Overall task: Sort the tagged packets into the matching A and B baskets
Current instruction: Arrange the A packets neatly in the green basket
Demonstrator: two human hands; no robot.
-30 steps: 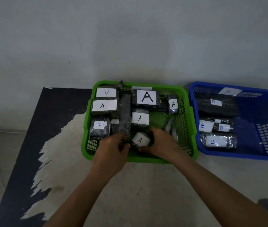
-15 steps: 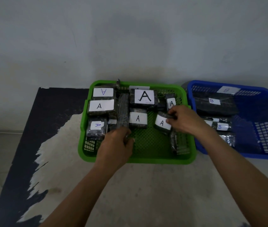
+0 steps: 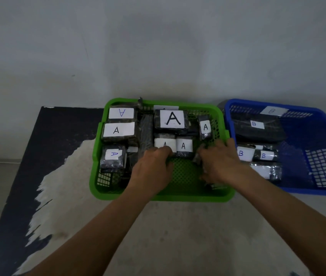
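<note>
- Seemingly the sorting itself is nearly done: every tag that can be read in the green basket [image 3: 162,196] says A and every one in the blue basket [image 3: 317,191] says B, and no packet lies loose on the worktop [image 3: 178,236].
- So the step in hand looks like tidying the A side, squaring the packets into rows, not carrying anything across.
- The left hand [image 3: 152,170] reaches over the green basket's near wall, its fingers curled on the front A packet [image 3: 164,143] and partly covering the label.
- That packet lies flat in the middle of the basket, touching the neighbouring A packet [image 3: 184,146] on its right and just in front of the large A packet [image 3: 173,119].
- The right hand [image 3: 221,162] is palm down over the right part of the same basket, fingers bent towards the floor of it.
- A dark packet [image 3: 196,159] shows at its thumb and runs under the palm; whether the hand grips it or only rests on it I cannot tell, and its tag is hidden.
- Next, I judge, that dark packet needs turning so the tag can be read.
- If it reads A, it can sit in the bare patch of green mesh between the hands; if B, it goes over the rim to the blue basket just beside.
</note>
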